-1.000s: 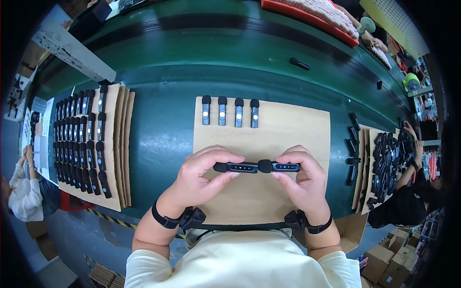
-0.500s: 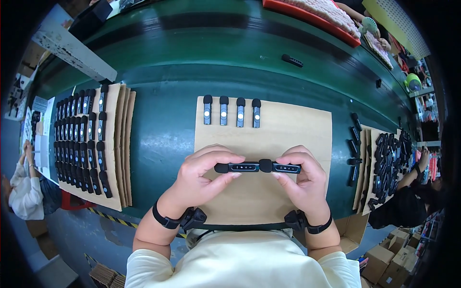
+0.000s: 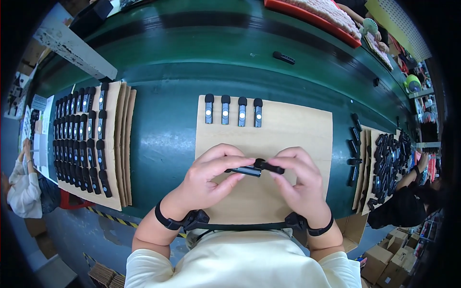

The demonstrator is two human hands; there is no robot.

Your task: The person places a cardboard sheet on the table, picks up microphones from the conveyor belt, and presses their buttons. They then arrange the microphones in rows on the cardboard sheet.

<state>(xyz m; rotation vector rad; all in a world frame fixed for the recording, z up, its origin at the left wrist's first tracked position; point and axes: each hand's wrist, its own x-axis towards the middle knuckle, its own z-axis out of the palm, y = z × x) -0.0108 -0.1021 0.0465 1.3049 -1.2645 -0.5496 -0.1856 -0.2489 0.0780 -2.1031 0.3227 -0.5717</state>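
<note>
Fingers of your left hand (image 3: 207, 178) pinch a small black device with a grey body (image 3: 244, 170), and the fingers of your right hand (image 3: 297, 185) close on a second black device (image 3: 272, 167) – the two pieces touch end to end at the middle. You hold both just above the cardboard sheet (image 3: 297, 132) on the green table (image 3: 163, 139). Four similar devices (image 3: 233, 110) lie in a row at the far edge of this sheet – well apart from your hands.

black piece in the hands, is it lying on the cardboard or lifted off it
Lifted: both hands pinch the black piece by its ends above the cardboard sheet.
</note>
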